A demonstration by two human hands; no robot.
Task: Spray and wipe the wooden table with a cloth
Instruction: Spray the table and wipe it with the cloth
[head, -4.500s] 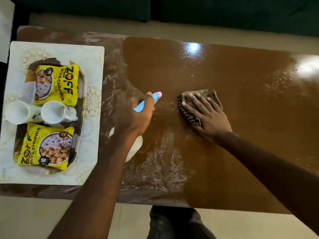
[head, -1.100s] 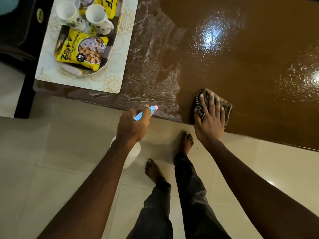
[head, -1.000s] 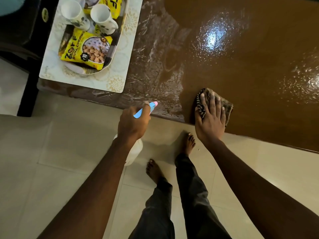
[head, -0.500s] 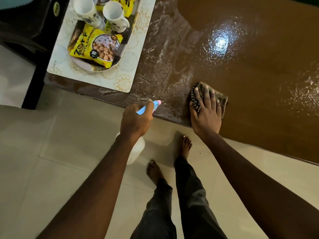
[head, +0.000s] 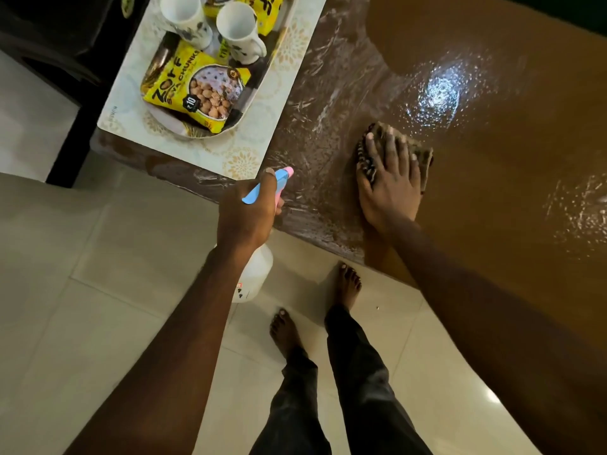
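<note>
The glossy brown wooden table (head: 492,159) fills the upper right, with wet smears and droplets across its left part. My right hand (head: 389,182) presses flat, fingers straight, on a folded brown patterned cloth (head: 423,156) a short way in from the table's near edge. My left hand (head: 244,215) grips the head of a spray bottle (head: 254,277), whose blue and pink nozzle points at the table edge. The white bottle body hangs below my wrist, over the floor.
A white patterned mat (head: 282,93) at the table's left end carries a tray with two white mugs (head: 238,27) and yellow snack packets (head: 197,90). A dark piece of furniture (head: 59,44) stands at far left. My bare feet (head: 348,284) stand on pale floor tiles.
My right hand has slid the cloth away from the near edge, farther onto the table and slightly left. The camera view has shifted. The left hand keeps holding the spray bottle by the edge.
</note>
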